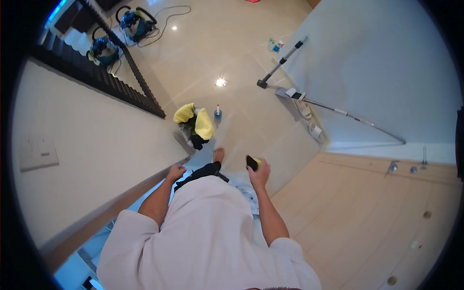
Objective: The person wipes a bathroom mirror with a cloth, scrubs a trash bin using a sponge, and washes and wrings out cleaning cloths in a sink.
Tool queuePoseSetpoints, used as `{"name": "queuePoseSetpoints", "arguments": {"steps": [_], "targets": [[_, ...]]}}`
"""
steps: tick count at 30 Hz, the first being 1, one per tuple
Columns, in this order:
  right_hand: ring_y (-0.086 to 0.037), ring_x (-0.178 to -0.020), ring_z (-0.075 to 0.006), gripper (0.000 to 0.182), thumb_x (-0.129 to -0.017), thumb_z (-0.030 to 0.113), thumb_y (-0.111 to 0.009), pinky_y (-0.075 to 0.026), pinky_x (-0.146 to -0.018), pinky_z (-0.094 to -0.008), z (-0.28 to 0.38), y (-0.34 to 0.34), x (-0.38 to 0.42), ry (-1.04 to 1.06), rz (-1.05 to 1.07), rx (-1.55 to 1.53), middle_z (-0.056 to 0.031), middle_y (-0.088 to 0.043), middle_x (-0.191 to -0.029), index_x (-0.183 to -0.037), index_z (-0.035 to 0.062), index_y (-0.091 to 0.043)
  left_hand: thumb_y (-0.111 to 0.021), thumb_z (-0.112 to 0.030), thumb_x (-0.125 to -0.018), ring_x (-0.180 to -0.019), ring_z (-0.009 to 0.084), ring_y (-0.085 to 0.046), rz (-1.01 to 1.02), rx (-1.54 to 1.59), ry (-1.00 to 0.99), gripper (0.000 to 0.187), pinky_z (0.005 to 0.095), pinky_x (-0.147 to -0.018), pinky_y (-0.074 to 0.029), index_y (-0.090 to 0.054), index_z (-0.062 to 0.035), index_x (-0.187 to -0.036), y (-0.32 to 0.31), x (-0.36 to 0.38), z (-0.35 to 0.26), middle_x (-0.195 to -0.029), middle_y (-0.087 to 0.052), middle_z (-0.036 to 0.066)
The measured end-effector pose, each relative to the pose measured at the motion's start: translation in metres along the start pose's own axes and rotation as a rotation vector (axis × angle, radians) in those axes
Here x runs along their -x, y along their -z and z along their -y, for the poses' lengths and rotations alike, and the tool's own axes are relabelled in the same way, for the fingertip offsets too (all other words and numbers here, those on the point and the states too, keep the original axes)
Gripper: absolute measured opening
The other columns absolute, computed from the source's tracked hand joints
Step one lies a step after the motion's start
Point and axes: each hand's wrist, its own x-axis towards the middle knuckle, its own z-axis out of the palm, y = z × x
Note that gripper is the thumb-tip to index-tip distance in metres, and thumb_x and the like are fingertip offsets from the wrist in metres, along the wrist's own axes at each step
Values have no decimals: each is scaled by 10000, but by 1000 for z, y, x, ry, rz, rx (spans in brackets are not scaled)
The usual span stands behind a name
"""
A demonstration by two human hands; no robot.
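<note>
My right hand (261,175) is wrapped round a black and yellow sponge (252,163), held out in front of my body above the floor. By my left hip, my left hand (176,172) hangs close to the wall end with its fingers curled in; I see nothing held in it. Ahead of my bare foot (219,155) lies a dark heap or bag topped with yellow cloths (204,126). A blue bottle with a red and white top (218,113) stands just right of the cloths.
A flat mop (348,115) and a vacuum tube (290,55) lean against the right wall, near slippers (315,130) and small bottles (277,47). The wooden door (348,203) is at my right. A vacuum cleaner (135,25) stands beyond a dark-framed mirror (140,82).
</note>
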Motion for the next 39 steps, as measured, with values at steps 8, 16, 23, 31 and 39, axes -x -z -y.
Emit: {"name": "queuePoseSetpoints", "arguments": {"steps": [8,16,23,31,39], "targets": [[-565,-1036,-386,603,-683,187,-823,-448,-896,-492,151,-55,-150,407,349,-50,-170,-621,-1071,-1217,73,-568,-675,-265,-833,-664,200,-652,-113,233,98,294,350,-628,-536,-706,2,-952,-5,2,-31,-757,-688,106],[-634,-999,-378,628,-673,167,-862,-498,-880,-440,257,-89,-221,273,625,-401,-222,-647,-1047,-1195,11,-551,-685,-217,-881,-714,163,-651,-313,569,146,280,314,-686,-530,-694,5,-1052,-30,7,-75,-891,-699,88],[-661,-1038,-286,628,-686,133,-870,-517,-905,-380,282,-132,-238,199,894,-475,-210,-662,-1101,-1195,11,-522,-680,-213,-905,-744,155,-657,-408,709,305,279,297,-698,-537,-686,9,-1075,-68,35,-81,-931,-707,89],[-590,-1170,-343,762,-675,233,-885,-448,-1025,-398,142,-298,-246,-90,1041,-68,-204,-603,-1241,-1279,-16,-493,-663,-255,-956,-822,130,-658,-524,832,539,311,279,-716,-507,-660,-19,-1159,-186,80,-72,-975,-685,66],[-551,-1233,-374,806,-671,423,-834,-352,-1099,-402,175,-358,-239,-56,1145,388,-224,-636,-1262,-1279,-34,-568,-636,-216,-948,-863,200,-685,-393,934,788,345,328,-832,-528,-653,22,-1197,-263,112,-135,-988,-720,130]]}}
